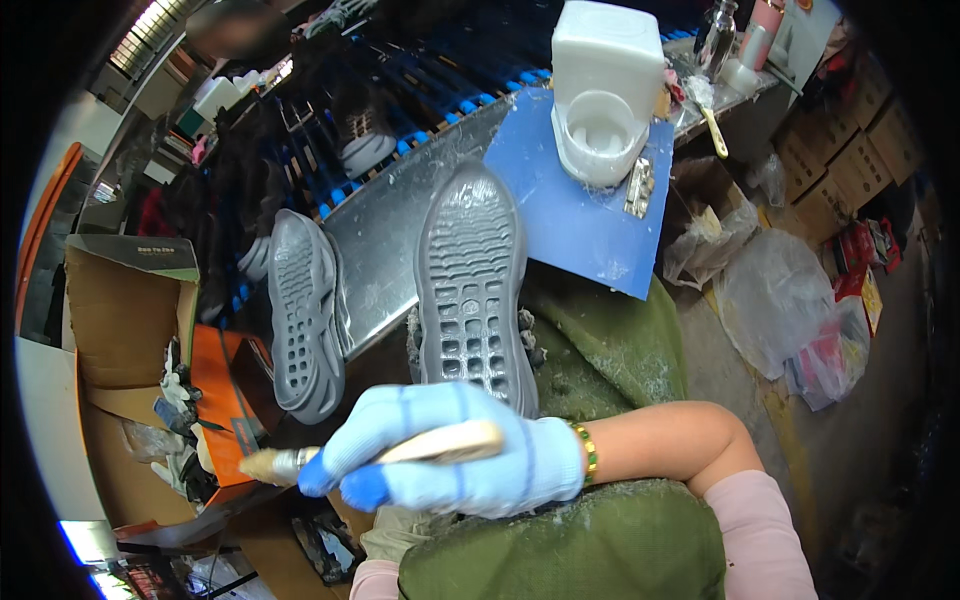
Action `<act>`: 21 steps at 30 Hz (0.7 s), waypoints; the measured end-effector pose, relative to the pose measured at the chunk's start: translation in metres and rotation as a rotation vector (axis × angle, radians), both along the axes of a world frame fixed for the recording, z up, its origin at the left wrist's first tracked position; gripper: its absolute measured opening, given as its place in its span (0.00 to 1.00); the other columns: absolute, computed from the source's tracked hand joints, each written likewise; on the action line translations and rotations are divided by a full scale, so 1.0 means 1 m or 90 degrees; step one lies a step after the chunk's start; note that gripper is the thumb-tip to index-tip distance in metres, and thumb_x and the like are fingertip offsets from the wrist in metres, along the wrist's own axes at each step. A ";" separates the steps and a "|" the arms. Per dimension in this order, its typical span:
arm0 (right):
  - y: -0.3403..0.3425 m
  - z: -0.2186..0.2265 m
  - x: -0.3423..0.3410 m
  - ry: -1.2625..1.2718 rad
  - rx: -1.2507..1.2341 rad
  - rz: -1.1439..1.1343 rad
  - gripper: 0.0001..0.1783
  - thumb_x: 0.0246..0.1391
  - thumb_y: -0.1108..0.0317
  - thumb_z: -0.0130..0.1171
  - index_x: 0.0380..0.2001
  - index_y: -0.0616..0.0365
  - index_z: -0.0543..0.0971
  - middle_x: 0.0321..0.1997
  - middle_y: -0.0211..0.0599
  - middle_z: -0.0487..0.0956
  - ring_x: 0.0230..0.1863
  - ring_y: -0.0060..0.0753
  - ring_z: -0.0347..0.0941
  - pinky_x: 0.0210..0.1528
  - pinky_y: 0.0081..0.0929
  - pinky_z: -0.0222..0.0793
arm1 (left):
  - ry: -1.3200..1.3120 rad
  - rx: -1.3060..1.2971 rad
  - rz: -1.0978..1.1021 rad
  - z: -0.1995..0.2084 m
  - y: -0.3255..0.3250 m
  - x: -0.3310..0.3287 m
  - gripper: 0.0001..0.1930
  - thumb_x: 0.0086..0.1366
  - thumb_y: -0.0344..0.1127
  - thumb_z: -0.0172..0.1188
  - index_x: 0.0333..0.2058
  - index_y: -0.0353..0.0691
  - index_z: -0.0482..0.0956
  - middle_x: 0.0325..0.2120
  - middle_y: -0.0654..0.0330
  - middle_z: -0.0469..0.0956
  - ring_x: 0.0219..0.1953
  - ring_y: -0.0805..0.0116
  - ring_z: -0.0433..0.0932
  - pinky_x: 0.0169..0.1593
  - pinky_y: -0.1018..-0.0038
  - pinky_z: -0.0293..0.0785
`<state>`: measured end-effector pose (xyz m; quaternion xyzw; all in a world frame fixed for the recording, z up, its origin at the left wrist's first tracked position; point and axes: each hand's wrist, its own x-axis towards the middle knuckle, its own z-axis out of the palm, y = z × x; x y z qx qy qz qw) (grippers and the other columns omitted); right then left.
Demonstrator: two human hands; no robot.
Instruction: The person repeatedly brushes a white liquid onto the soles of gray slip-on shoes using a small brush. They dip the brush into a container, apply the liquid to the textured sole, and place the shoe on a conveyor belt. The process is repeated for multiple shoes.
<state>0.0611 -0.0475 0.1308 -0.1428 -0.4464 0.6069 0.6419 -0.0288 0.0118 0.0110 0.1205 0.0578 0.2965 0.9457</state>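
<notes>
My right hand, in a light blue glove with darker blue fingertips, is closed around the wooden handle of a paint brush. Its bristles point left, toward the box. Just beyond that hand, a grey shoe sole lies tread up, with a wet-looking shine and square hollows. Dirty grey glove fingers of my left hand show along the sole's edges, gripping it from below; the palm and wrist are hidden. A second grey sole rests on its own to the left, beside the metal table edge.
A white plastic container with an open front well stands on a blue board. Another brush lies right of it. An open cardboard box holds gloves at left. Plastic bags and cartons are at right. A conveyor with blue rollers runs behind.
</notes>
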 end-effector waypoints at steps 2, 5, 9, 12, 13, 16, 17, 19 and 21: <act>0.001 0.021 0.025 0.101 -0.068 0.031 0.18 0.68 0.65 0.62 0.53 0.67 0.79 0.60 0.43 0.81 0.58 0.30 0.78 0.66 0.30 0.71 | -0.015 0.009 0.037 0.004 0.000 0.000 0.28 0.76 0.49 0.52 0.65 0.37 0.67 0.59 0.49 0.74 0.55 0.61 0.77 0.63 0.67 0.73; 0.004 0.029 0.097 -0.087 -0.030 -0.262 0.19 0.68 0.63 0.62 0.51 0.70 0.79 0.59 0.49 0.81 0.58 0.35 0.79 0.62 0.33 0.76 | -0.020 -0.018 0.095 0.009 -0.013 -0.008 0.27 0.76 0.48 0.51 0.65 0.37 0.67 0.59 0.49 0.74 0.55 0.62 0.77 0.63 0.69 0.73; 0.054 0.036 0.189 -0.215 -0.008 -0.470 0.17 0.68 0.61 0.59 0.51 0.62 0.83 0.43 0.33 0.84 0.41 0.18 0.78 0.44 0.20 0.77 | -0.022 -0.066 -0.008 0.012 -0.018 -0.047 0.33 0.77 0.57 0.38 0.69 0.38 0.61 0.65 0.47 0.69 0.66 0.47 0.69 0.69 0.48 0.66; 0.100 0.049 0.256 -0.364 -0.059 -0.599 0.14 0.68 0.69 0.57 0.51 0.59 0.85 0.44 0.33 0.86 0.40 0.18 0.80 0.45 0.17 0.76 | 0.038 -0.137 0.022 0.000 -0.014 -0.060 0.35 0.76 0.59 0.39 0.70 0.37 0.59 0.64 0.45 0.68 0.65 0.46 0.70 0.64 0.51 0.70; 0.111 0.051 0.282 -0.398 -0.052 -0.623 0.13 0.67 0.69 0.57 0.50 0.58 0.86 0.43 0.31 0.86 0.39 0.18 0.80 0.44 0.18 0.77 | 0.045 -0.127 0.015 0.004 -0.006 -0.055 0.37 0.75 0.60 0.39 0.70 0.37 0.58 0.64 0.44 0.67 0.64 0.45 0.70 0.61 0.53 0.71; 0.140 0.054 0.333 -0.391 -0.073 -0.653 0.12 0.67 0.68 0.58 0.48 0.56 0.86 0.41 0.28 0.85 0.36 0.17 0.79 0.43 0.18 0.77 | 0.076 -0.036 0.027 0.045 0.028 -0.030 0.41 0.73 0.65 0.39 0.71 0.37 0.53 0.65 0.41 0.65 0.63 0.42 0.71 0.54 0.57 0.76; 0.148 0.056 0.350 -0.388 -0.118 -0.673 0.12 0.66 0.68 0.59 0.48 0.56 0.86 0.40 0.28 0.85 0.35 0.17 0.79 0.43 0.18 0.77 | 0.077 0.015 0.028 0.067 0.046 -0.015 0.42 0.73 0.66 0.39 0.72 0.37 0.52 0.66 0.40 0.64 0.62 0.41 0.72 0.52 0.59 0.77; 0.155 0.048 0.366 -0.367 -0.234 -0.695 0.12 0.64 0.68 0.62 0.48 0.56 0.86 0.41 0.28 0.85 0.35 0.17 0.79 0.42 0.20 0.78 | 0.063 0.138 0.044 0.123 0.096 0.031 0.46 0.71 0.69 0.40 0.72 0.37 0.49 0.66 0.38 0.62 0.62 0.39 0.72 0.47 0.61 0.80; 0.165 0.040 0.354 -0.351 -0.128 -0.628 0.12 0.64 0.68 0.63 0.48 0.57 0.86 0.41 0.29 0.86 0.35 0.17 0.79 0.42 0.19 0.78 | 0.053 0.267 0.106 0.209 0.143 0.071 0.49 0.70 0.72 0.40 0.73 0.37 0.47 0.67 0.36 0.60 0.61 0.37 0.73 0.42 0.64 0.83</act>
